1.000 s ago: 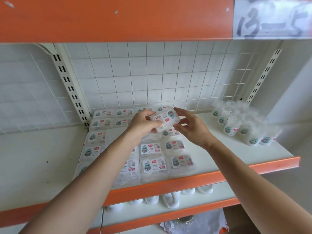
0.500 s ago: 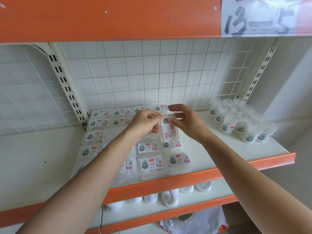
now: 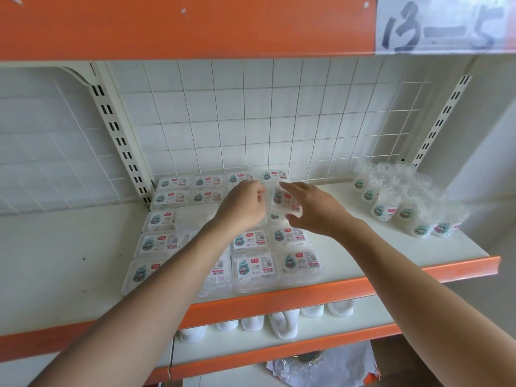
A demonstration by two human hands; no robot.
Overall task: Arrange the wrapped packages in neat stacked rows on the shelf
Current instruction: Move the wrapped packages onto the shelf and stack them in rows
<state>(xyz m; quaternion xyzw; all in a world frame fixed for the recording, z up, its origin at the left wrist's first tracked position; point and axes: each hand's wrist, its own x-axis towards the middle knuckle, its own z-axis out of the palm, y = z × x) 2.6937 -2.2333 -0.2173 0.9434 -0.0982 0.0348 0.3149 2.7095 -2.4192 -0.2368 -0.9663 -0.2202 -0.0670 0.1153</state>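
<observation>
Right grip grasps a tilted package over the shelf's back rows. Left grip is curled at its edge, can't tell if it's pinching. Risk: slick wrap slips, package lands skewed and knocks the stacked rows crooked.

Bare L hand & R hand, bare slim forearms
</observation>
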